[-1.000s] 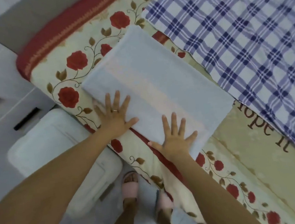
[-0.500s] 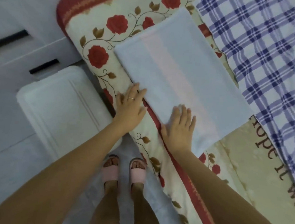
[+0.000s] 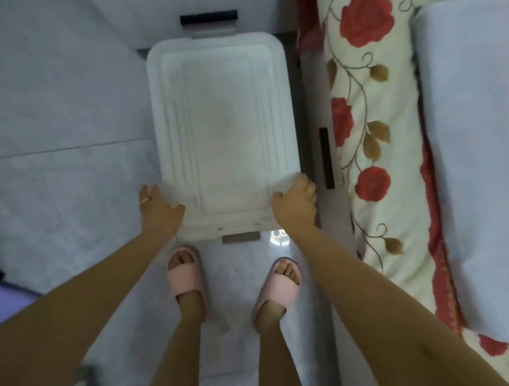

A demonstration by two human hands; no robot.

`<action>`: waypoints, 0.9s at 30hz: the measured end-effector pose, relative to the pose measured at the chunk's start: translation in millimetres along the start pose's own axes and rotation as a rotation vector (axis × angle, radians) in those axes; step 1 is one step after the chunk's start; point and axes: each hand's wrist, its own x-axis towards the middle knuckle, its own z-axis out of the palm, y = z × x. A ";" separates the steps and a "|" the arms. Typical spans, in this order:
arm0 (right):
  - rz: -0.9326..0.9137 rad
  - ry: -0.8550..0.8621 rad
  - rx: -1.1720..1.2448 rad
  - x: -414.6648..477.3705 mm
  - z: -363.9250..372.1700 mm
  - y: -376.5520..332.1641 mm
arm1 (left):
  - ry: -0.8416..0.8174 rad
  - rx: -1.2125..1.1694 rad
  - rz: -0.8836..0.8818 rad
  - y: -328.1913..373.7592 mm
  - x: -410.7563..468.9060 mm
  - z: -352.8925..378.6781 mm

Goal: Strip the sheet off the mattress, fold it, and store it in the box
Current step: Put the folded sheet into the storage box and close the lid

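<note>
The pale floor [image 3: 42, 103] takes up most of what we see, and we stand on it facing down. Along our right runs the mattress [image 3: 375, 116] in its rose-patterned cover. The sheet [image 3: 481, 144] lies on top of the mattress, folded into a flat pale-blue rectangle and well apart from both hands. We judge it is parked there so both hands are free for the container.

The white plastic box [image 3: 222, 104] sits on the floor just beside the bed, right in front of us, so the sheet needs only a short carry. Its lid [image 3: 230, 176] is still on, so storing cannot start yet.

Our left hand [image 3: 160, 206] and right hand [image 3: 296, 201] sit at the two near corners of the lid. The right hand's fingers curl over the edge with the thumb on top. The left hand has its thumb on top and its fingers down the outer side, and it appears to pinch the rim, though blur softens it. Gripping both corners lets the lid lift evenly.

Our pink slippers [image 3: 185, 274] stand close behind the near latch [image 3: 240, 237].
</note>
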 end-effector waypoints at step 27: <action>0.204 -0.046 0.544 28.5 -2.3 -1.4 | 0.282 -0.385 0.028 27.8 -4.9 -16.5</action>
